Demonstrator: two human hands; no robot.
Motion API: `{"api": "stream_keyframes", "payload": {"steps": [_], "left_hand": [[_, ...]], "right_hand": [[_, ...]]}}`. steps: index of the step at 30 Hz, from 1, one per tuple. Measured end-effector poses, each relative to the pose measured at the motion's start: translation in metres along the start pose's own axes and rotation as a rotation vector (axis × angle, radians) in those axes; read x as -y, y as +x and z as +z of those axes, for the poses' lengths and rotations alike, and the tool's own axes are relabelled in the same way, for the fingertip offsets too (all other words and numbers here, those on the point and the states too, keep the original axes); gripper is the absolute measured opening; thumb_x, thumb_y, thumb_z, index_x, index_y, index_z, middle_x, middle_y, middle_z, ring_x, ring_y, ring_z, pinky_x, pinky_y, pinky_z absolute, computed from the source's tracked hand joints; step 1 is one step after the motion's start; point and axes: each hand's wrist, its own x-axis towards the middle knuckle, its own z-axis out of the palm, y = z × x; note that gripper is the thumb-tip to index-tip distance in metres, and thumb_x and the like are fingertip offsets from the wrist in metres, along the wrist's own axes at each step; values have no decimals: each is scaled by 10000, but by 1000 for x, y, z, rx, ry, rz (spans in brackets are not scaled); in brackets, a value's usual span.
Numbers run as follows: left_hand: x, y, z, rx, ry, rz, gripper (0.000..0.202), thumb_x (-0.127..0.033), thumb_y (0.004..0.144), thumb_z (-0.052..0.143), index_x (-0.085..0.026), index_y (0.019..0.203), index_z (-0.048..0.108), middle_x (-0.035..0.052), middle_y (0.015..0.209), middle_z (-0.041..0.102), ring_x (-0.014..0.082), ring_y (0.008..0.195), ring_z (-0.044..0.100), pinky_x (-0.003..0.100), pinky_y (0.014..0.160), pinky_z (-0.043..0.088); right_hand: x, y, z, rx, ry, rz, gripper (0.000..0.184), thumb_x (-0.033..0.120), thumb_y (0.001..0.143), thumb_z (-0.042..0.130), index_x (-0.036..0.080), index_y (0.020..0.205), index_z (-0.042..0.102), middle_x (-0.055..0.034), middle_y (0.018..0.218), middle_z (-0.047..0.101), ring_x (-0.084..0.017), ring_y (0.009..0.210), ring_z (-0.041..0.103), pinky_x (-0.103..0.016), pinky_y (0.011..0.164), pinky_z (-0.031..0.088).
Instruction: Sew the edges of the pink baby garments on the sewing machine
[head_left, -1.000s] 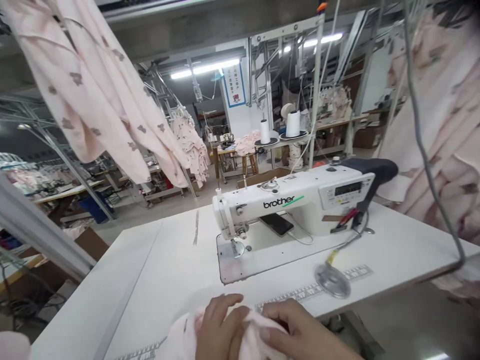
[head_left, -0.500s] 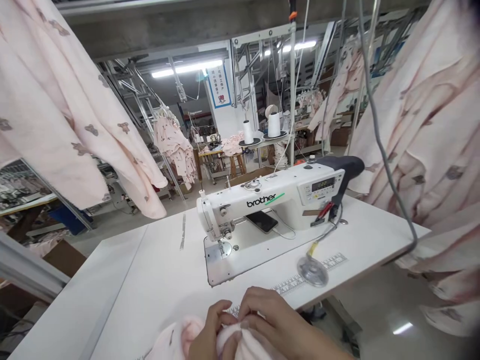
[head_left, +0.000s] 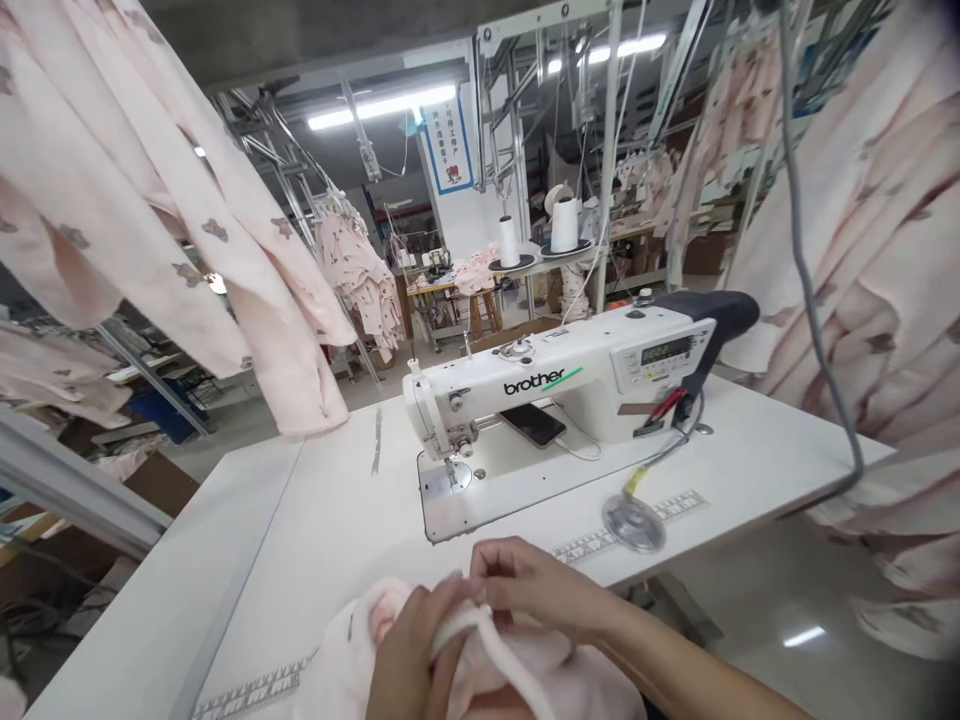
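A pale pink garment (head_left: 341, 650) lies bunched at the table's front edge, with a folded edge or band (head_left: 506, 655) standing up from it. My left hand (head_left: 420, 640) is closed on the cloth, fingers bent over the band. My right hand (head_left: 517, 585) pinches the same band close beside the left fingertips. Just beyond the hands stands a white sewing machine (head_left: 555, 390), its needle area (head_left: 454, 470) apart from the cloth. Most of the garment is hidden below the frame and behind the hands.
On the white table (head_left: 330, 500) are a printed ruler strip (head_left: 255, 690), a clear round disc (head_left: 634, 520) and a phone (head_left: 532, 425) under the machine arm. Pink garments (head_left: 247, 260) hang at left, more hanging cloth (head_left: 885, 280) at right. Thread cones (head_left: 564, 225) stand behind.
The view has shifted slightly. Both hands have risen a little with the cloth, and more of the band and the right forearm shows. The hanging garments at left appear lower and further right.
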Motion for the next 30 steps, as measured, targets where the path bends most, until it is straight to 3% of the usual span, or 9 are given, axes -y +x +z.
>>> {"api": "stream_keyframes", "payload": {"steps": [2, 5, 8, 10, 13, 18, 21, 26, 30], "left_hand": [[3, 1, 0, -29, 52, 100, 351, -220, 907, 337, -270, 1194, 532, 48, 888, 665, 167, 750, 597, 286, 691, 474], [1, 0, 0, -38, 57, 225, 359, -178, 919, 330, -269, 1205, 527, 47, 836, 669, 154, 716, 574, 286, 701, 454], [-3, -1, 1, -57, 6, 70, 309, -224, 908, 384, -234, 1169, 547, 55, 793, 657, 168, 732, 585, 305, 705, 459], [-6, 0, 2, -132, -102, -155, 300, -270, 881, 446, -223, 1170, 512, 55, 853, 658, 182, 821, 605, 331, 766, 472], [-9, 3, 4, -277, -332, -430, 356, -301, 853, 487, -203, 1189, 418, 59, 953, 644, 181, 933, 600, 345, 834, 473], [-15, 12, 2, -333, -360, -468, 312, -305, 837, 495, -194, 1125, 448, 45, 952, 619, 162, 950, 574, 318, 867, 441], [-12, 22, -13, -185, -315, -459, 254, -330, 829, 518, -209, 1050, 546, 37, 968, 616, 167, 946, 570, 294, 859, 446], [-3, 42, -41, 295, -377, -291, 332, -328, 883, 433, -254, 1176, 573, 43, 1255, 532, 183, 1123, 512, 293, 948, 419], [1, 56, -43, 291, -381, -407, 284, -336, 857, 482, -218, 1049, 655, 24, 1019, 670, 169, 921, 608, 255, 829, 465]], "right_hand": [[0, 2, 1, 8, 53, 28, 188, 248, 660, 670, 142, 689, 517, 50, 540, 529, -42, 458, 483, -121, 446, 372], [-5, 10, -2, 105, 162, 266, 189, 289, 653, 631, 171, 668, 485, 70, 452, 474, -51, 335, 390, -139, 319, 279], [-11, 14, -4, 136, 162, 357, 165, 315, 702, 569, 165, 684, 501, 70, 427, 434, -55, 307, 323, -165, 289, 204], [-11, 10, 1, 65, 74, 239, 179, 326, 755, 543, 169, 691, 488, 66, 467, 429, -59, 361, 340, -169, 343, 242], [-6, -4, 18, -207, -267, -138, 218, 368, 838, 489, 182, 725, 474, 39, 628, 470, -94, 577, 444, -199, 549, 361], [-3, -17, 38, -358, -794, -266, 100, 287, 821, 547, 199, 784, 515, 16, 756, 558, -142, 695, 494, -241, 631, 352], [5, -11, 29, -230, -747, -342, 192, 265, 920, 400, 205, 866, 574, 5, 817, 604, -137, 747, 539, -232, 676, 381], [22, 1, 9, -77, -763, -397, 208, 204, 912, 415, 208, 941, 621, -6, 890, 619, -141, 818, 561, -233, 741, 403], [24, 10, 6, -221, -792, -329, 173, 248, 887, 478, 218, 871, 647, 18, 805, 641, -137, 739, 568, -226, 674, 397]]}}
